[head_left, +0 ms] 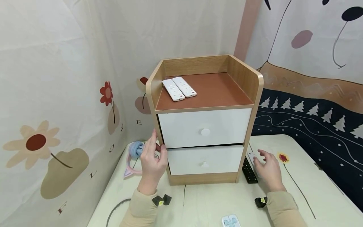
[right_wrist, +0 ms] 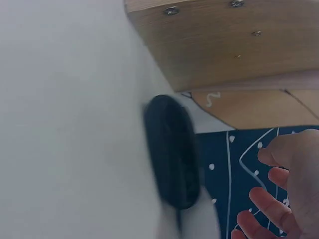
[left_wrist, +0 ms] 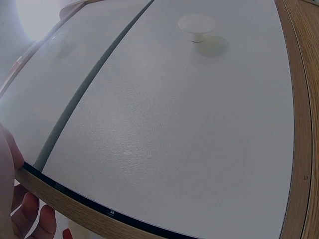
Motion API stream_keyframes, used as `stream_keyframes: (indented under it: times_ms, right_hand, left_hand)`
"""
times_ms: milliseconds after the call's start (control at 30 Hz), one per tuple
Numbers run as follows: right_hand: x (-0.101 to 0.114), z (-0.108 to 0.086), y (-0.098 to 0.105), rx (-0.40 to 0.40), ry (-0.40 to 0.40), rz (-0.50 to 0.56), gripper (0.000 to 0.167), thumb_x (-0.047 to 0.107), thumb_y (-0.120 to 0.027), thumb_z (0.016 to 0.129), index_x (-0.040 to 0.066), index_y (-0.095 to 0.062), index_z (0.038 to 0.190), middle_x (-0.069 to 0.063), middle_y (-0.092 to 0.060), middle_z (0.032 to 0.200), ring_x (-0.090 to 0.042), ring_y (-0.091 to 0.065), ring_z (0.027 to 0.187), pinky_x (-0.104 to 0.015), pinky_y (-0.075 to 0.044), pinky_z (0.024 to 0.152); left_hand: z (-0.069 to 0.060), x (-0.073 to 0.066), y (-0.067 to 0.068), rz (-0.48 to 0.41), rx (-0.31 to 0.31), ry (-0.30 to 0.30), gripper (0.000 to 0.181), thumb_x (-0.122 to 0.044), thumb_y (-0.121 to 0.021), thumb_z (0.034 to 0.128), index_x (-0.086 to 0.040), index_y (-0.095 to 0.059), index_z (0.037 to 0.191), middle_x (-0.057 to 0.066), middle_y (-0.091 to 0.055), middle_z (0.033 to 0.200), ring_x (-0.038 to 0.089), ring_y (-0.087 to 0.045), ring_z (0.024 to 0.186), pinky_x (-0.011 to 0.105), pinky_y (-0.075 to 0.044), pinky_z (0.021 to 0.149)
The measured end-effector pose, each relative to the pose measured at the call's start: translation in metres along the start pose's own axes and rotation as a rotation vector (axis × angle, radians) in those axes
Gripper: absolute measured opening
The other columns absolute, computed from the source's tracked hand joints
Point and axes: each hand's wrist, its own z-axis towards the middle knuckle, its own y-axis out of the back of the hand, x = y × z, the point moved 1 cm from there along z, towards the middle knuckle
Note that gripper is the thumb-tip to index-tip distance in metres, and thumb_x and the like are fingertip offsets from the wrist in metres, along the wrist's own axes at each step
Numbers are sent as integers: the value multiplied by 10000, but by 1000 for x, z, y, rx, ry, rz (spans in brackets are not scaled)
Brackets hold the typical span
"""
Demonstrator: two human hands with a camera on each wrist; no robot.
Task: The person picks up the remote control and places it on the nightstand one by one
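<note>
A wood-edged cabinet (head_left: 202, 179) with two white drawers stands on the table; both drawers look closed. At its left side is my left hand (head_left: 153, 160), fingers extended along the outer panel and thumb by the front edge. The left wrist view shows that thumb (left_wrist: 12, 149) touching the edge beside the drawer fronts (left_wrist: 174, 124). My right hand (head_left: 269, 171) hovers to the right of the cabinet with fingers loosely bent and nothing held. Near it lie a black remote-like object (head_left: 250, 172) and a white one (head_left: 251, 156). Those fingers (right_wrist: 271, 206) are spread in the right wrist view.
Two white remotes (head_left: 173, 90) (head_left: 184, 87) lie on the brown cabinet top. Behind my left hand are a blue bundle (head_left: 136, 149) and a pink ring-shaped item (head_left: 129, 164). A case with earphones (head_left: 231, 220) sits at the table's front. Printed fabric hangs behind.
</note>
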Motion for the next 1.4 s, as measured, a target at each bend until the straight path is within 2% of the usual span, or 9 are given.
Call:
stream_keyframes:
  times_ms: [233,467,600,900,1233,1400]
  right_hand:
    - [-7,-7,-3,48,-10,-16,540,244,-645,1068,-29,-564,1527,-346,-569,1466,-525,-617,1247,-662,-512,1012]
    - [-16,-10,-9,97,-61,-28,554,245,-632,1064,-43,-549,1530,-384,-519,1494,-553,-638,1246,-677,-520,1018]
    - [-20,-11,-13,126,-79,-53,575,265,-631,1064,-43,-538,1540,-399,-516,1488,-547,-609,1272,-687,-500,1041]
    - [-23,-13,-14,132,-55,-112,571,266,-674,1035,-34,-577,1511,-410,-558,1481,-593,-549,1347,-721,-456,1111]
    - [-23,-12,-16,124,-60,-154,531,278,-692,1030,-30,-649,1461,-398,-614,1434,-590,-561,1301,-679,-463,1077]
    - [-24,-13,-18,97,-54,-165,538,281,-709,1010,-32,-665,1445,-387,-640,1401,-571,-583,1257,-659,-474,1031]
  left_hand:
    - [1,-2,1,-3,7,9,634,12,-632,934,102,-538,1555,204,-665,940,229,-570,736,399,-479,657]
    - [0,-2,1,-16,11,41,620,24,-630,933,104,-551,1543,198,-685,976,234,-574,736,323,-474,702]
    - [1,-1,1,-4,5,19,625,19,-629,931,111,-546,1543,207,-684,960,236,-573,722,335,-478,682]
    - [2,-2,0,8,0,5,627,-18,-621,944,104,-539,1553,215,-673,934,229,-572,717,313,-469,690]
    - [1,-1,-1,6,2,12,628,-12,-623,942,100,-541,1555,222,-685,962,223,-574,712,322,-473,682]
    - [1,-1,-1,-5,-4,11,627,8,-622,930,107,-547,1545,212,-691,967,226,-572,706,372,-478,661]
